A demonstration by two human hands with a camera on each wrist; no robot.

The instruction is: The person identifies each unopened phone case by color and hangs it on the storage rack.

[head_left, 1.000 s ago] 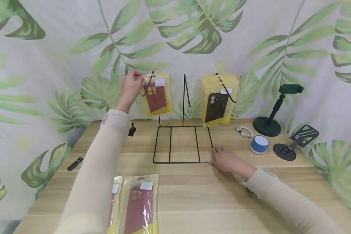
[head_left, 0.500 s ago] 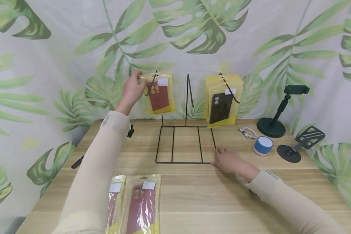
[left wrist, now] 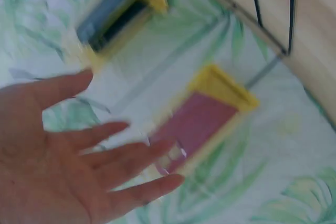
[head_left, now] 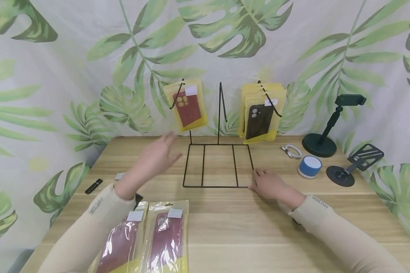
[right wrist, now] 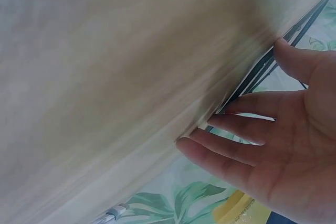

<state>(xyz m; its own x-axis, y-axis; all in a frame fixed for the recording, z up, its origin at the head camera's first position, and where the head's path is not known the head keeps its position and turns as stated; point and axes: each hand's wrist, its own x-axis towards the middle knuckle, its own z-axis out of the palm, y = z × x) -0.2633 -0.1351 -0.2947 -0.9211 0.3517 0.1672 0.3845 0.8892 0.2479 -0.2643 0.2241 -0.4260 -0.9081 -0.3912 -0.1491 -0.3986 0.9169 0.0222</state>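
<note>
My left hand is in the air in front of the black wire display rack, fingers loosely extended and nothing held. In the left wrist view its palm and spread fingers show before a yellow-edged bag with a red phone case. That same bagged red phone case hangs tilted on the rack's left hook, apart from the hand. The right hand rests at the front right corner of the rack's base; in the right wrist view, its thumb and fingertips touch the wire and tabletop.
Bagged dark phone cases hang on the right hook; the middle hook is bare. Two bagged red cases lie at the front left. A white cable, blue-and-white cylinder, green phone stand and black stand are at right.
My left hand has let go of the hanging bagged red phone case and dropped down toward the table. The bag now tilts on its hook. The right hand stays at the rack's corner.
</note>
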